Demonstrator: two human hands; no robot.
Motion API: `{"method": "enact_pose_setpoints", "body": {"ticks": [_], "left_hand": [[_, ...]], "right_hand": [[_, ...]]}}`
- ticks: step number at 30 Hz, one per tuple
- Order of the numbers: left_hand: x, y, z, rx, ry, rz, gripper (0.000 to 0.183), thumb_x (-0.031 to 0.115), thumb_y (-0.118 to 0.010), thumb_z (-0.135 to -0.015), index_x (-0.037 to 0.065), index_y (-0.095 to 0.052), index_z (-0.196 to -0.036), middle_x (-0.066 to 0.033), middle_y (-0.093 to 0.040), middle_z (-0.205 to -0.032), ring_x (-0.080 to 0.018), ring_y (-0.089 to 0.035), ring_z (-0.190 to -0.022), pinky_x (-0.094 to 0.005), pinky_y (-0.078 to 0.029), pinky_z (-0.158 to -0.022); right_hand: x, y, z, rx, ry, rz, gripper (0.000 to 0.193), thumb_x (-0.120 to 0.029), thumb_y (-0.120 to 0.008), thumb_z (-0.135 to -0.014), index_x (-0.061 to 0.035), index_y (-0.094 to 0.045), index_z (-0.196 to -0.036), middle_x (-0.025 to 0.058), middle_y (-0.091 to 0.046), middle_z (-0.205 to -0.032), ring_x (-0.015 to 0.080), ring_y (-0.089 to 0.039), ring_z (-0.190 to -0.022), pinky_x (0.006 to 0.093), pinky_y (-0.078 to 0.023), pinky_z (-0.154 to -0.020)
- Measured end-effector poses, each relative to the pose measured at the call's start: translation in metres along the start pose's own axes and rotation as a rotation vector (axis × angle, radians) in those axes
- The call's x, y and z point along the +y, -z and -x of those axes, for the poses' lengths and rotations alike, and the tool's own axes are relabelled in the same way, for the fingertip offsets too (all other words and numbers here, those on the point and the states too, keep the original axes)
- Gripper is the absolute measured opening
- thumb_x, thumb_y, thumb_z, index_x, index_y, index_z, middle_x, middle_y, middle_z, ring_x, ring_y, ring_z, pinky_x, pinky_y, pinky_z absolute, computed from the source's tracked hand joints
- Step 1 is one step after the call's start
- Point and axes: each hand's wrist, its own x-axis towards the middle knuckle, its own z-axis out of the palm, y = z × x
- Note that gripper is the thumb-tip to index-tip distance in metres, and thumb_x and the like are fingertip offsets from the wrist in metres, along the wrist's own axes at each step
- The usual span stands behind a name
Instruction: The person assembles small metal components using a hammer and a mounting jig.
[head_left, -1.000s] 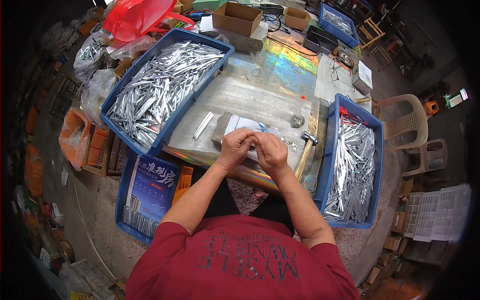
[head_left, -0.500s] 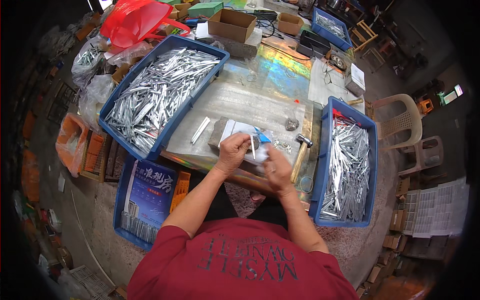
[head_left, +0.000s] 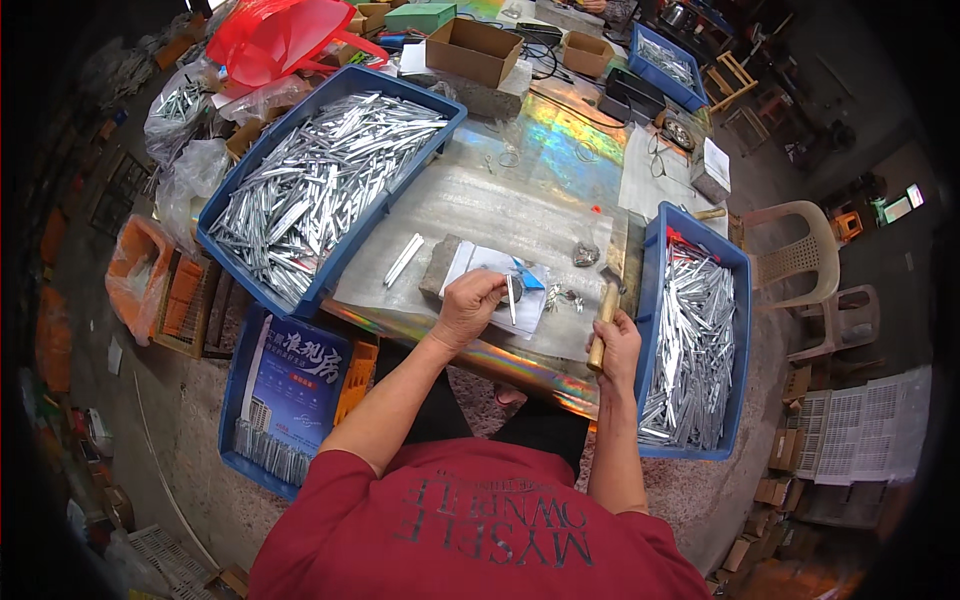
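Note:
My left hand (head_left: 470, 310) pinches a thin silver metal strip (head_left: 513, 300), held upright over a white paper pad with a blue patch (head_left: 484, 262) that lies on a grey block (head_left: 440, 268). In my right hand (head_left: 618, 350) is the wooden handle of a hammer (head_left: 606, 310), near the table's right edge; its head is blurred. Small metal bits (head_left: 566, 299) lie between my two hands. Two or so loose silver strips (head_left: 403, 260) rest on the table left of the block. A small clear bag (head_left: 585, 254) sits beyond the metal bits.
A large blue crate (head_left: 385, 195) full of silver strips stands at the left, another blue crate (head_left: 743, 330) at the right. Below the left one is a blue bin (head_left: 228, 440) with a printed sheet and strips. Cardboard boxes (head_left: 470, 52) and a red bag (head_left: 275, 45) lie farther back.
My right hand has moved right, away from the strip, and taken hold of the hammer handle, lifting or shifting it. My left hand keeps the strip in nearly the same place.

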Motion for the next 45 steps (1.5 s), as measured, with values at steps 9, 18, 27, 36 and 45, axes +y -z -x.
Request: {"method": "enact_pose_setpoints", "body": {"ticks": [9, 18, 27, 36, 45], "left_hand": [[0.002, 0.001, 0.001, 0.001, 0.015, -0.004, 0.009, 0.005, -0.06, -0.068, 0.001, -0.054, -0.074, -0.0103, -0.054, -0.067, -0.0252, -0.053, -0.061, -0.0298, -0.042, -0.054], [0.001, 0.002, 0.0, 0.034, -0.046, -0.017, 0.006, 0.002, -0.059, -0.068, 0.0, -0.054, -0.072, -0.0096, -0.053, -0.064, -0.0215, -0.053, -0.057, -0.0272, -0.041, -0.051], [0.001, 0.001, -0.001, 0.02, -0.064, -0.027, 0.007, 0.001, -0.059, -0.067, 0.001, -0.055, -0.073, -0.0093, -0.055, -0.066, -0.024, -0.054, -0.061, -0.0293, -0.042, -0.054], [0.002, -0.001, -0.001, -0.003, -0.046, -0.036, 0.01, -0.001, -0.059, -0.065, 0.002, -0.054, -0.073, -0.0097, -0.054, -0.066, -0.0251, -0.053, -0.061, -0.0304, -0.042, -0.054], [0.001, 0.0, -0.001, -0.002, -0.037, -0.018, 0.007, 0.002, -0.059, -0.066, 0.002, -0.054, -0.072, -0.0103, -0.053, -0.065, -0.0262, -0.052, -0.06, -0.0313, -0.041, -0.054]], "right_hand": [[-0.053, -0.039, 0.051, -0.497, -0.042, -0.021, 0.052, -0.005, -0.049, -0.079, -0.0021, -0.025, -0.125, 0.005, -0.048, -0.066, 0.0089, -0.049, -0.053, 0.0192, -0.04, -0.048], [-0.122, -0.044, 0.073, -0.301, 0.445, 0.48, 0.045, 0.002, -0.05, -0.075, 0.0025, -0.036, -0.119, 0.0118, -0.058, -0.077, 0.017, -0.056, -0.064, 0.0267, -0.043, -0.054], [-0.122, -0.04, 0.054, -0.402, 0.689, 0.799, 0.04, -0.002, -0.054, -0.074, 0.0008, -0.044, -0.113, 0.0192, -0.056, -0.077, 0.0281, -0.056, -0.065, 0.0313, -0.043, -0.06], [-0.074, -0.033, 0.052, -0.454, 0.673, 0.893, 0.041, -0.004, -0.053, -0.075, -0.0019, -0.043, -0.114, 0.0203, -0.054, -0.072, 0.0314, -0.054, -0.063, 0.0334, -0.042, -0.057], [-0.027, -0.015, 0.025, -0.1, 0.084, 0.203, 0.043, -0.005, -0.046, -0.08, -0.0053, -0.036, -0.122, 0.0008, -0.046, -0.059, 0.0055, -0.041, -0.04, 0.0191, -0.032, -0.034]]}}
